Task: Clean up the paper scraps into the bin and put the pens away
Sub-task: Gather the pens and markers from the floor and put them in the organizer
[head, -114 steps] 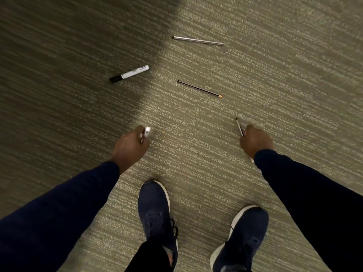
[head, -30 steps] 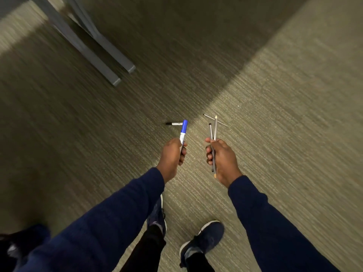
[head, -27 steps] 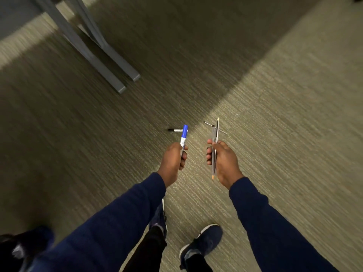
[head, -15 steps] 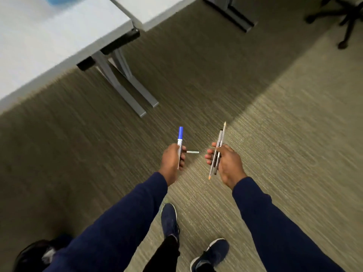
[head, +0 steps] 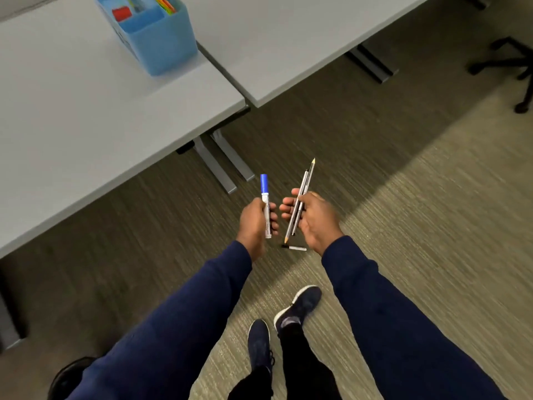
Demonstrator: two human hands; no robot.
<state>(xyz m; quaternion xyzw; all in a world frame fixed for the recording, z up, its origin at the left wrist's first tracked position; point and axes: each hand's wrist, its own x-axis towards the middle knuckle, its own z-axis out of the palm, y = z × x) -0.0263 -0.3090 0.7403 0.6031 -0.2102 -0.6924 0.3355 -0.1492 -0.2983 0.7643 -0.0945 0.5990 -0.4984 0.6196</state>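
My left hand [head: 253,223] is closed around a white marker with a blue cap [head: 265,203], held upright in front of me. A bundle of thin pens and a pencil [head: 301,197] is gripped in my right hand [head: 314,220], tips pointing up and away. On the carpet between and just below my hands lies a white marker with a black cap [head: 294,248]. A blue organiser box [head: 161,41] with coloured items inside stands on the grey table [head: 86,111] at the upper left.
A second grey table [head: 288,39] adjoins the first. Grey table legs [head: 222,166] stand on the carpet ahead of my hands. An office chair base [head: 516,67] is at the far right. A dark round object [head: 69,376] sits at the lower left. My feet [head: 277,327] are below.
I have stood up with the pens in my hands. The view has tilted up, bringing the tables and blue box into sight. The black-capped marker still lies on the floor.
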